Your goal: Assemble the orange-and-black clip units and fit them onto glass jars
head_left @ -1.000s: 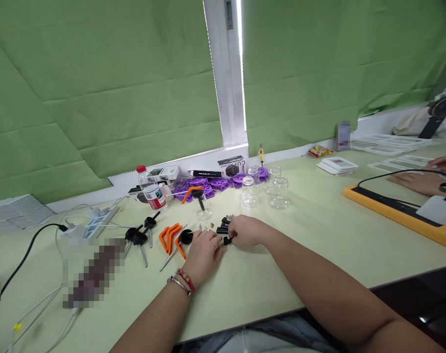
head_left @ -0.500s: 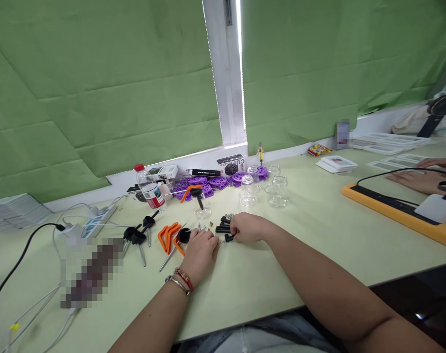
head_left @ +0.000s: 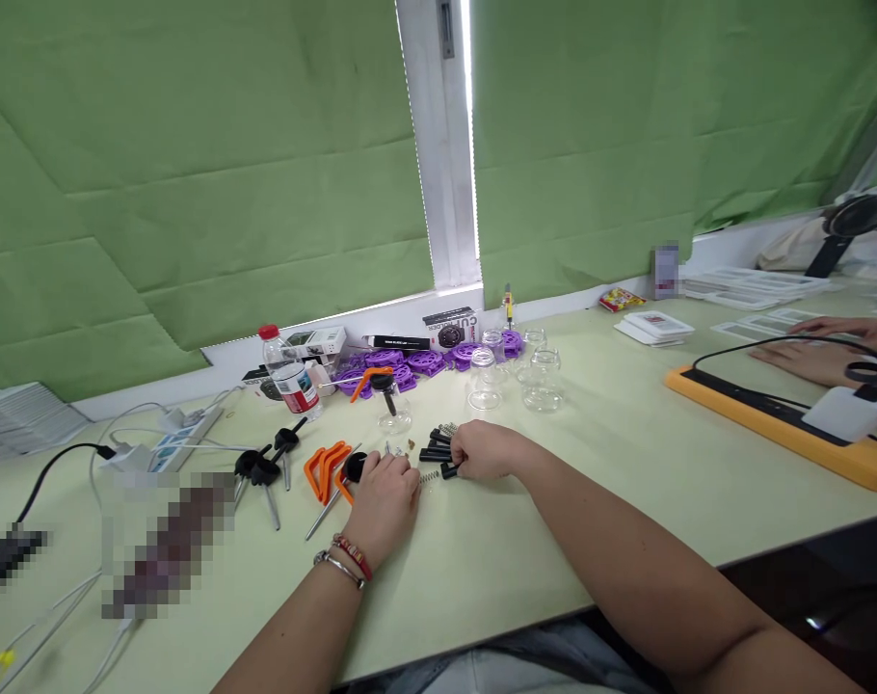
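Silver and tiny, the spring (head_left: 429, 476) lies flat on the table (head_left: 554, 520), right between the two hands. Its long way runs from 9 o'clock to 3 o'clock, with the 3 o'clock end a bit farther up the table. That end meets a short black peg (head_left: 449, 470). The right hand (head_left: 484, 451) is curled up, and its fingers pinch the peg, which points at 9 o'clock, toward the spring. The left hand (head_left: 385, 494) lies knuckles up at the spring's 9 o'clock end with its fingertips bunched together; I cannot tell if they hold the spring or just touch it.

More black pegs (head_left: 437, 445) sit in a small heap at 12 o'clock from the spring. Orange handles (head_left: 321, 467) lie at 9 o'clock from the left hand. Glass cups (head_left: 544, 378) and purple discs (head_left: 410, 364) are farther off toward 12 o'clock, near a bottle (head_left: 288, 374). The table is pale green and smooth. Green blinds (head_left: 193, 173) cover the window behind it. At 3 o'clock, another person's hand (head_left: 814, 359) rests by an orange tray (head_left: 763, 419).
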`<state>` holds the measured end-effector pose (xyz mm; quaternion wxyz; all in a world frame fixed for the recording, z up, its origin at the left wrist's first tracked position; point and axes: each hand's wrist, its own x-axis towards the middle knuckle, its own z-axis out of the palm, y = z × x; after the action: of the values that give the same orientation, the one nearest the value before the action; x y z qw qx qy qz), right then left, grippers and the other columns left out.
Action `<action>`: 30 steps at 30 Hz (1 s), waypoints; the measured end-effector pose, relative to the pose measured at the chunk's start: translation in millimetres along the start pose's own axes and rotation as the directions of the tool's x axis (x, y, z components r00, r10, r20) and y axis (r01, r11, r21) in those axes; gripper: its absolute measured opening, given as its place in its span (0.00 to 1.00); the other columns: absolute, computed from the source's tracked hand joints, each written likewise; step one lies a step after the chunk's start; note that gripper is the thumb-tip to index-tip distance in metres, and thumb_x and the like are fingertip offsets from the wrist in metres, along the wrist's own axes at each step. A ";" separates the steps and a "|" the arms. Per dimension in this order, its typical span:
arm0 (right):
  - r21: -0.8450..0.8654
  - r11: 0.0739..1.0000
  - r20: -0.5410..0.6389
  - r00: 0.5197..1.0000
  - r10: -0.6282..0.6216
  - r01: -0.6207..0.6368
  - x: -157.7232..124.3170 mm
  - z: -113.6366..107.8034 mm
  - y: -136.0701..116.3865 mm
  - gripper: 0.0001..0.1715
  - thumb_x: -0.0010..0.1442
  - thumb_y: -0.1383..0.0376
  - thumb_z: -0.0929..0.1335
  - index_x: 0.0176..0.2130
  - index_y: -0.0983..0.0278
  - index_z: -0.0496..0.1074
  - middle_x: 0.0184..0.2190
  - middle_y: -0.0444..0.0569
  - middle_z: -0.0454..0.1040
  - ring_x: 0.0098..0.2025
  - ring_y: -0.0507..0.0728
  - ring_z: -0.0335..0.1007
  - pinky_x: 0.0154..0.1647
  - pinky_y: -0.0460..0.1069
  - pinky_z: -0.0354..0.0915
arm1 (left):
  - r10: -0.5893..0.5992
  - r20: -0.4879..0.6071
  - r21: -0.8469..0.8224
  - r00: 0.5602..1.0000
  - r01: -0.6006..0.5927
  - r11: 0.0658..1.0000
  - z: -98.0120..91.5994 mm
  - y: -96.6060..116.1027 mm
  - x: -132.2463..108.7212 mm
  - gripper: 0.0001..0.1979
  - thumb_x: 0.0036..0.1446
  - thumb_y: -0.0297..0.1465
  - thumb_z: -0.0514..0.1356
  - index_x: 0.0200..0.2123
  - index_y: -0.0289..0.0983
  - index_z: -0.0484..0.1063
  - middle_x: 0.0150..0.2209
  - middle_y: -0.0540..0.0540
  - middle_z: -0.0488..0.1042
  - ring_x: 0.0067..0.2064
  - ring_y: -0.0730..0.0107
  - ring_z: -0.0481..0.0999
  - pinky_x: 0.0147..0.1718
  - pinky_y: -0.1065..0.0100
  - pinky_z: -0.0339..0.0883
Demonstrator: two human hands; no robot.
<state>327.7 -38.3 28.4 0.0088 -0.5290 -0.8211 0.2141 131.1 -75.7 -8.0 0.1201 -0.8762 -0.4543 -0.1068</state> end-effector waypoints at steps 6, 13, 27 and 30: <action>-0.013 0.999 0.035 0.999 0.036 -0.035 1.0 0.9 -0.8 0.09 0.46 0.68 0.69 0.32 0.62 0.75 0.33 0.48 0.76 0.31 0.55 0.70 0.23 0.44 0.56 | -0.016 0.020 -0.062 1.000 0.017 0.998 -7.3 -2.8 -3.1 0.13 0.55 0.21 0.48 0.32 0.38 0.71 0.33 0.44 0.70 0.37 0.63 0.68 0.40 0.59 0.58; 0.026 0.999 0.031 0.999 0.030 -0.031 3.6 5.8 1.0 0.11 0.45 0.69 0.69 0.33 0.62 0.74 0.36 0.48 0.75 0.32 0.55 0.69 0.23 0.44 0.57 | -0.053 0.277 -0.402 0.959 0.166 0.900 -24.9 -27.4 -19.8 0.11 0.56 0.29 0.51 0.41 0.39 0.69 0.34 0.46 0.71 0.33 0.67 0.70 0.31 0.68 0.61; 0.063 0.998 -0.007 0.999 -0.031 0.032 9.3 16.9 -3.1 0.11 0.46 0.67 0.69 0.34 0.62 0.74 0.34 0.46 0.75 0.31 0.53 0.68 0.23 0.43 0.55 | -0.053 0.320 -0.424 0.946 0.193 0.885 -23.0 -21.6 -14.8 0.06 0.50 0.24 0.52 0.24 0.38 0.66 0.28 0.49 0.71 0.30 0.69 0.68 0.28 0.70 0.57; 0.055 0.998 -0.041 0.999 -0.036 0.038 10.5 17.4 -1.6 0.10 0.46 0.66 0.70 0.33 0.62 0.74 0.34 0.46 0.75 0.31 0.52 0.68 0.23 0.43 0.54 | -0.059 0.314 -0.434 0.948 0.199 0.879 -20.7 -23.8 -15.9 0.06 0.50 0.25 0.53 0.25 0.38 0.67 0.28 0.49 0.71 0.30 0.69 0.68 0.28 0.69 0.58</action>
<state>317.5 -35.7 10.9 0.0437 -0.5173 -0.8243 0.2260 100.9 -81.1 9.6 -0.1668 -0.8530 -0.4865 -0.0890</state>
